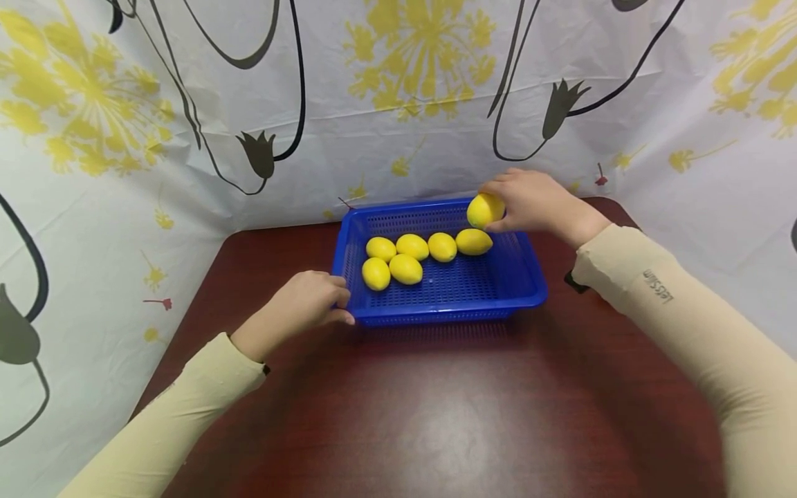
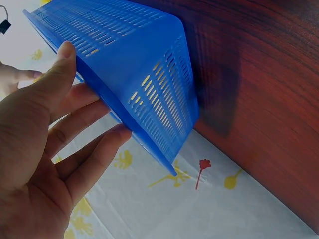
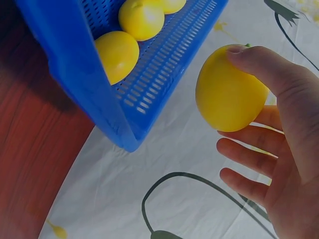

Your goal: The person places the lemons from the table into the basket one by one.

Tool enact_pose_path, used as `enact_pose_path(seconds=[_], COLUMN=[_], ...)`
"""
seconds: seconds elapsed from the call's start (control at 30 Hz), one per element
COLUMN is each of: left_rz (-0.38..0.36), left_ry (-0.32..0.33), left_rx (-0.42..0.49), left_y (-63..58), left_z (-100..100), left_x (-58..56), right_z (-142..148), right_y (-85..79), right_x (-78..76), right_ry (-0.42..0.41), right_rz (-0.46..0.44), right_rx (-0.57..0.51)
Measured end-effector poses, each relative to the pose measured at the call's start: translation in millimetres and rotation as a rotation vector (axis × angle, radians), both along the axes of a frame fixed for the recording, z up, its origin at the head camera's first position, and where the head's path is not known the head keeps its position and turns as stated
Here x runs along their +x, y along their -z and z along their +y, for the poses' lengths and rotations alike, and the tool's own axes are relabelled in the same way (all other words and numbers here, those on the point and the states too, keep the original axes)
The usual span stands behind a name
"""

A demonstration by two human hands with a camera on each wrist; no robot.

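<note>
A blue plastic basket [image 1: 436, 311] with slotted walls stands on the dark red table. Several yellow lemons lie in it, in a back row with a lemon [image 1: 443, 247] near the middle and a front pair at the left, one of them a lemon [image 1: 406, 269]. My right hand [image 1: 529, 200] pinches another lemon [image 1: 484, 210] between thumb and fingers, above the basket's back right part. In the right wrist view that lemon [image 3: 230, 89] is held apart from the basket wall. My left hand [image 1: 311, 301] grips the basket's front left rim, thumb on the outside [image 2: 65, 74].
The dark red wooden table [image 1: 398, 415] stretches in front of the basket. Behind it and at both sides hangs a white sheet [image 1: 386, 145] printed with yellow flowers and dark stems, close to the basket's back edge.
</note>
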State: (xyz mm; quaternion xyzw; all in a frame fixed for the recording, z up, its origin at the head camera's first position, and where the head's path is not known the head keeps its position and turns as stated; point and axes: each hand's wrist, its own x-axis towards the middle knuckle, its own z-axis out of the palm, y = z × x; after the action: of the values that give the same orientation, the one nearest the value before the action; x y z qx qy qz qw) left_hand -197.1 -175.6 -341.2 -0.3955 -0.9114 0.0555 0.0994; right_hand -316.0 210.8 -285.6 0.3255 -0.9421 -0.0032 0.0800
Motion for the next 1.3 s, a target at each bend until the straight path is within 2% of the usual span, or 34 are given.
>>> enact_pose_path(seconds=[0.3, 0.8, 1.3], left_rz=[0.001, 0.004, -0.014], left_ry=[-0.002, 0.001, -0.011], left_rx=[0.012, 0.024, 0.016], left_y=[0.6, 1.2, 1.2], left_z=[-0.4, -0.4, 0.1], left_x=[0.6, 1.5, 0.5], right_z=[-12.7, -35.1, -54.3], right_y=[2.1, 1.0, 9.9], right_x=[-3.1, -4.7, -11.1], right_ry=[-0.004, -0.067, -0.139], right_rz=[-0.026, -0.024, -0.017], right_rx=[0.006, -0.008, 0.010])
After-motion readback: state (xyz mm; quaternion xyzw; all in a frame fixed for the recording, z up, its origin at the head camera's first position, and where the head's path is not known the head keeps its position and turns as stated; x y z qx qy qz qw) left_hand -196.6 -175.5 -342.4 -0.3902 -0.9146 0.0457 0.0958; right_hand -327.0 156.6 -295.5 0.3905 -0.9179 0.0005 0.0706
